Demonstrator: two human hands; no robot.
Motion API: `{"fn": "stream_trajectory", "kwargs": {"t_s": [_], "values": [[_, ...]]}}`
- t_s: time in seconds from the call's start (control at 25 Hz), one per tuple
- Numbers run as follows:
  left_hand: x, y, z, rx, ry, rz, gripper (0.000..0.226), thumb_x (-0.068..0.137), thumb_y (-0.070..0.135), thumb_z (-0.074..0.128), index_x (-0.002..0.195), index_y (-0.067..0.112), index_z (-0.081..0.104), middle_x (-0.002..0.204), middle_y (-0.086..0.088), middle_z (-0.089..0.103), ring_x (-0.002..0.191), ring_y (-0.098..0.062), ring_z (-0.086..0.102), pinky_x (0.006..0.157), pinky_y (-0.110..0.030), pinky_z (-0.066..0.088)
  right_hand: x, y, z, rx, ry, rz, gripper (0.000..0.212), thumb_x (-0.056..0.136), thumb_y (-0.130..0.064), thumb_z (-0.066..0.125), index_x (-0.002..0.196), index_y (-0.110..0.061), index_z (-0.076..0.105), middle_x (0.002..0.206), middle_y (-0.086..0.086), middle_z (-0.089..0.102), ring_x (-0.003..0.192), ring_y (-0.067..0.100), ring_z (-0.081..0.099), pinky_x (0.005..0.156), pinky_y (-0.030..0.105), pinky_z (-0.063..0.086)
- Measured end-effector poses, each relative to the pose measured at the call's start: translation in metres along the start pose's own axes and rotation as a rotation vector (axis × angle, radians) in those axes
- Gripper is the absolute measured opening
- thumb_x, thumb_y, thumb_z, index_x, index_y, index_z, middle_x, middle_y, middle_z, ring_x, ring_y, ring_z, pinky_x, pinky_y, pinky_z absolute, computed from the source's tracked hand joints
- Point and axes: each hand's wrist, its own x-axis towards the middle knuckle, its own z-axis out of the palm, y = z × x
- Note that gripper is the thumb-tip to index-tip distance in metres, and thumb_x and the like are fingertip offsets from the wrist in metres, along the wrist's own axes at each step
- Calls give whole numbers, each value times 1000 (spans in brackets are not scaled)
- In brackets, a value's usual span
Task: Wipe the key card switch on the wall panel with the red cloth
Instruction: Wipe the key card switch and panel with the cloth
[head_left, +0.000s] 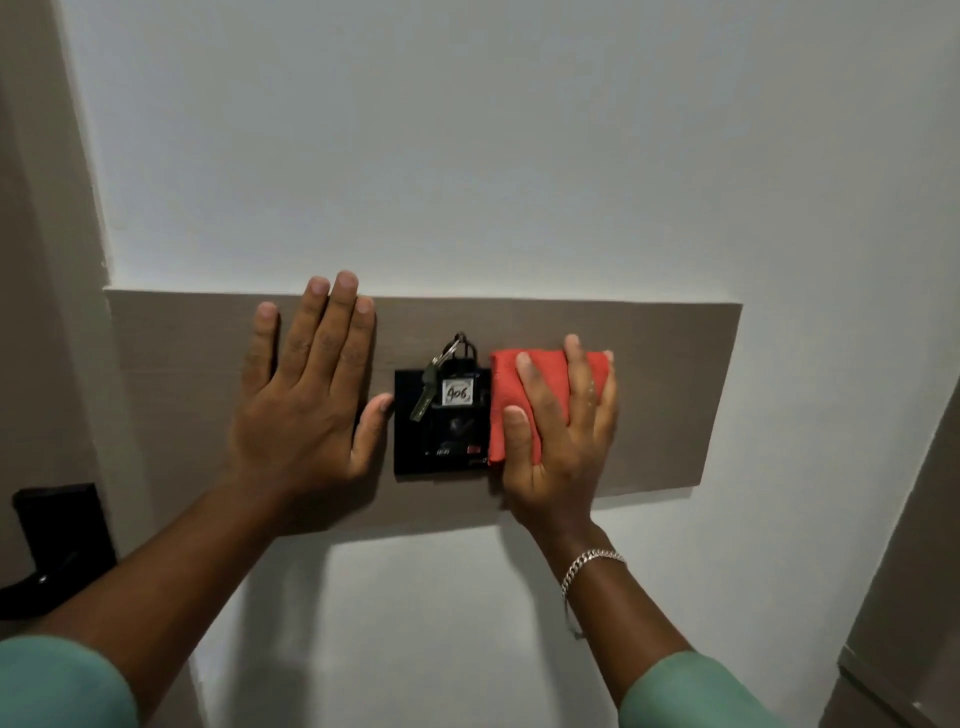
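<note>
A black key card switch (441, 441) is mounted on a brown wall panel (670, 395). A key and a tag marked 406 (457, 391) hang in its slot. My right hand (561, 441) presses a folded red cloth (545, 376) flat against the panel, at the switch's right edge. The cloth overlaps that edge slightly. My left hand (306, 395) lies flat and open on the panel just left of the switch, its thumb touching the switch's left side.
White wall (467, 156) surrounds the panel. A black door handle (57, 545) sits at the lower left on a brown door. A brown cabinet edge (914, 597) stands at the lower right.
</note>
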Motion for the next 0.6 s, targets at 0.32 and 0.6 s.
{"fn": "stream_trajectory", "kwargs": {"t_s": [0.32,0.6], "values": [[1,-1,1,10,5,-2,78,91,44,38,153,3,14,161,-18,13,151,-30,6,121,-53,6,-32,2,1,25,-23,76,44,100,-42,42,142,-29,45,158,14,33,151,42,16,123,50,22],[1,-1,-1,16,-6,-1,77,92,44,37,153,2,14,161,-19,13,151,-31,7,121,-54,6,-63,-48,20,198,126,647,52,100,-51,37,147,-30,39,163,4,26,153,27,17,125,26,3]]}}
